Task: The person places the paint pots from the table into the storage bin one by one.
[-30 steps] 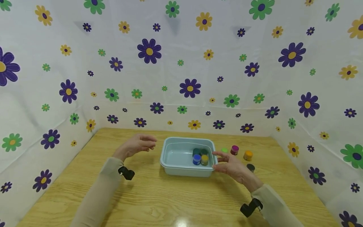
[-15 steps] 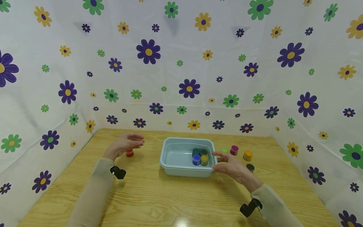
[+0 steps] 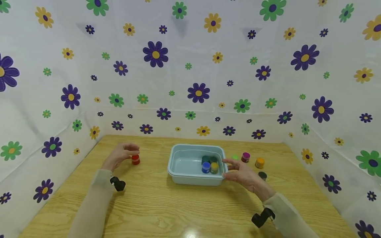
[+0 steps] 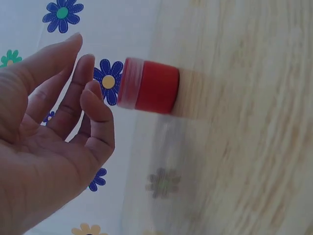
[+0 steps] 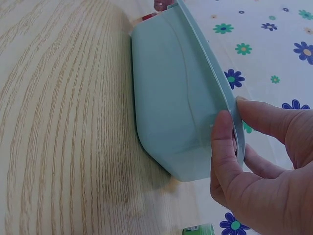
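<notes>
My left hand hovers beside a small red paint jar that stands at the left of the table. In the left wrist view its loosely bent fingers are close to the jar's clear lid, with nothing held. My right hand pinches the right rim of a light blue plastic bin; the right wrist view shows thumb and fingers on either side of that rim. Inside the bin, at its right end, are a blue jar, a yellow jar and two dark teal jars.
Behind and beside my right hand stand a light green jar, a magenta jar, an orange jar and a dark jar. Flowered cloth walls in the wooden table at the back and sides.
My left hand has moved left, from near the bin to the red jar, which has come into view beside it. The right hand has stayed on the rim.
</notes>
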Demonstrator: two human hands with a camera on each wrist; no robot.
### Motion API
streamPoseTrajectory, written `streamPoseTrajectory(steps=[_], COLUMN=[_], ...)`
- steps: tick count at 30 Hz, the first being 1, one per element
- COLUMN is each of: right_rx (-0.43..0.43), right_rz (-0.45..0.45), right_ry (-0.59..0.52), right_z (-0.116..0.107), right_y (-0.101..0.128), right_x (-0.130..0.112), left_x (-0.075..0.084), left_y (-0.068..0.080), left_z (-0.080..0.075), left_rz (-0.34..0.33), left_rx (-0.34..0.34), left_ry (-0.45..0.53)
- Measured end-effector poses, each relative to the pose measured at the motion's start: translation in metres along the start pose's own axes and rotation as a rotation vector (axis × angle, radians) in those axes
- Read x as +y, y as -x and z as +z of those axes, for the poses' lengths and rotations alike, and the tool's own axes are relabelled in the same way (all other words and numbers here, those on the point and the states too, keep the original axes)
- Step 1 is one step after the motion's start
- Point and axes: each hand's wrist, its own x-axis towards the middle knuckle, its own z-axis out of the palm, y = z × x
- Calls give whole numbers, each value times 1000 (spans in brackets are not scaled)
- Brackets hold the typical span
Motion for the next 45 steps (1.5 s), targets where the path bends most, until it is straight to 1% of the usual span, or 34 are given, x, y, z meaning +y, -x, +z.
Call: streamPoseTrajectory(steps=[3,6,14,19,25,29,31,36,40,45], right_rx=[-5,-8,-15,-12,-12,-16,-19,-18,-13,-17], right_rz=[-3,-6,-10,-6,-4,-5,-8,-12,-8,-11], right_ry=[1,-4,-12,-13,1,8,11,11,3,1], right_z=[-1,-1,-1,0,-1,-1,-2,-1,-1,-1], right_y=[0,0,1,1,1,1,1,1,1,1], right_x=[0,0,0,1,0,-1,-1,0,0,1], left_x=[-4,-6,-10,-15,-20,-21,-21,-23,-23,-23], left_y=[0,1,4,3,2,0,-1,-3,-3,-2], left_z=[-3,-5,-8,-10,-11,-11,-10,-10,-9,-9], left_rz=[-13,-27,-54,-48,-46,-54,-48,-41,-45,-25], left_rx=[-1,-17,-57,-109,-176,-194,-210,-224,-212,-220], left_ry=[3,23,-8,-20,16,24,26,38,28,14])
